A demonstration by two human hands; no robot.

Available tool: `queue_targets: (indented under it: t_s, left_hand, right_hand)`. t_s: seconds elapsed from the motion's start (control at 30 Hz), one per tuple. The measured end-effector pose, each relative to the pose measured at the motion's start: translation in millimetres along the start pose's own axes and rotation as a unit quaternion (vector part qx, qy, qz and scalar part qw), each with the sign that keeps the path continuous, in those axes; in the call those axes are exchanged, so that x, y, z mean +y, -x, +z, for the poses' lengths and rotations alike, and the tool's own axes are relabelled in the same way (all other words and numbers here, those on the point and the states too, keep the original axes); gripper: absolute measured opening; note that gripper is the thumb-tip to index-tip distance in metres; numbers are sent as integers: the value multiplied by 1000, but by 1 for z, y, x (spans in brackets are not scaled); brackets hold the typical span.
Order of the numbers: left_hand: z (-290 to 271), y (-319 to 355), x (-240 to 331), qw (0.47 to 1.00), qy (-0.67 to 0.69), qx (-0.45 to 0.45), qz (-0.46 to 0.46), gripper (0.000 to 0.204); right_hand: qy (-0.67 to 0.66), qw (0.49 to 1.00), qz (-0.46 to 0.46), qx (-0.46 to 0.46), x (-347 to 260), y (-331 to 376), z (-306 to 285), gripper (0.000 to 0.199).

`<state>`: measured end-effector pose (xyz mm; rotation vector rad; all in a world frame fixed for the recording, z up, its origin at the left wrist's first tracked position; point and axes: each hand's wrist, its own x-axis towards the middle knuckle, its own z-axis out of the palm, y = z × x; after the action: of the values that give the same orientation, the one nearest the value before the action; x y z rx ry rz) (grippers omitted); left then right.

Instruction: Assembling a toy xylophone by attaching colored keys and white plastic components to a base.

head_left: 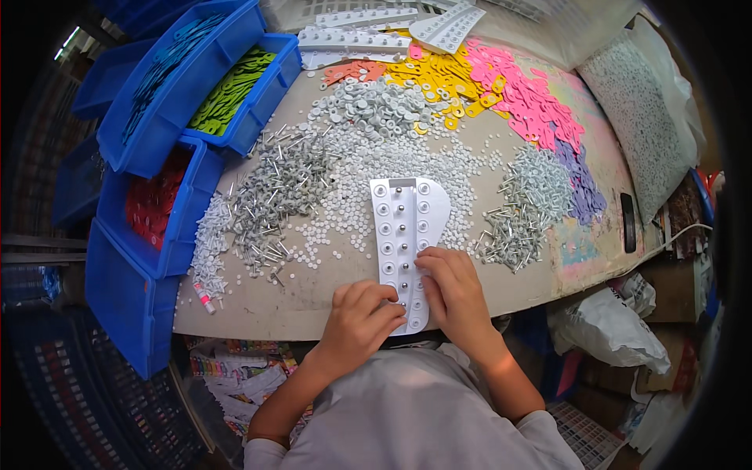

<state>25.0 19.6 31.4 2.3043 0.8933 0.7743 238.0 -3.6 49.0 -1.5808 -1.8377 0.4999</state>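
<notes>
A white plastic strip [388, 247] lies lengthwise in front of me at the table's near edge. Its outer rows hold round white sockets, and small metal pins with rounded heads line its middle channel. At the strip's lower left, my left hand [356, 317] has thumb and fingers drawn together over a pin; whatever they pinch is too small to make out. My right hand [456, 294] rests against the strip's right side, fingers bent with the tips over the right row of sockets. Anything between those fingertips is hidden.
Loose metal pins [286, 184], white discs [376, 106] and screw-like pieces [540, 184] lie in heaps beyond the strip. Farther back are yellow tabs [439, 74], pink tabs [513, 94] and purple tabs [581, 184]. Blue bins [149, 313] line the left; a filled bag [638, 110] stands right.
</notes>
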Motion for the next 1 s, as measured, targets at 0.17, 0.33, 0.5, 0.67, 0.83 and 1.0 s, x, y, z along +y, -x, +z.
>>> queue_targets:
  t_s: [0.17, 0.33, 0.5, 0.67, 0.83, 1.0]
  left_hand:
    - [-7, 5, 3, 994, -71, -25, 76, 23]
    - [-7, 9, 4, 994, -76, -26, 74, 31]
    - [-30, -29, -25, 996, -46, 80, 17, 24]
    - [-47, -95, -68, 985, -37, 148, -83, 16]
    - [-42, -165, -115, 988, -94, 115, -36, 10]
    - [-13, -209, -139, 991, -121, 51, 31, 5]
  right_hand:
    - [5, 1000, 8, 11, 1, -4, -2, 32]
    - [87, 994, -2, 59, 12, -41, 1, 51]
    - [107, 994, 19, 20, 36, -59, 18, 61]
    - [51, 998, 24, -8, 29, -69, 6, 64]
    - [141, 989, -34, 41, 60, -121, -10, 30]
    - [115, 991, -46, 57, 105, -184, -4, 9]
